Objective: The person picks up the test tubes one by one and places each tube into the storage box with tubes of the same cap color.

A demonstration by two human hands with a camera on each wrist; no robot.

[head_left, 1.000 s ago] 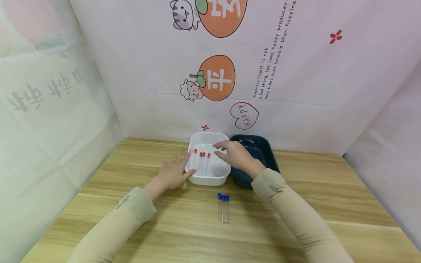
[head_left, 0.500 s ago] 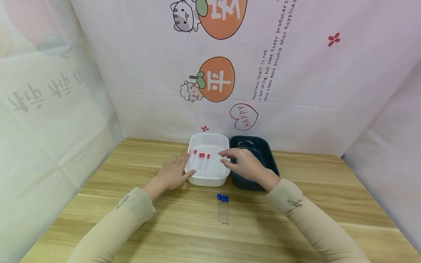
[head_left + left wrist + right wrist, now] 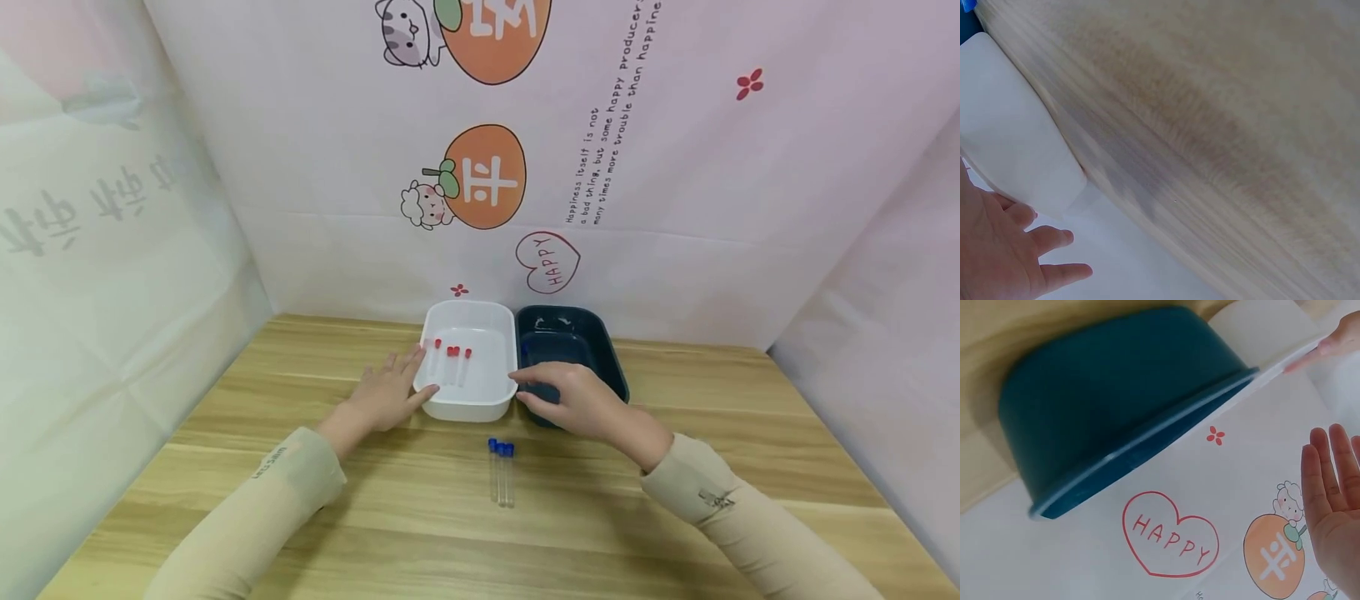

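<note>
Several clear test tubes with red caps lie in the white basin. My left hand rests at that basin's left rim with its fingers spread; the left wrist view shows the hand beside the basin's outer wall. My right hand is over the near part of the dark teal basin, thumb apart from the fingers. Nothing is seen in it, and its fingers look straight in the right wrist view. Three blue-capped test tubes lie side by side on the table before the basins.
Both basins stand side by side at the back of the wooden table. Behind them hangs a printed cloth. A blue bit shows in the corner of the left wrist view; its kind is unclear.
My right hand has moved right and nearer to me, from above the white basin to the teal one. The left hand keeps its place at the rim. The head view has shifted slightly.
</note>
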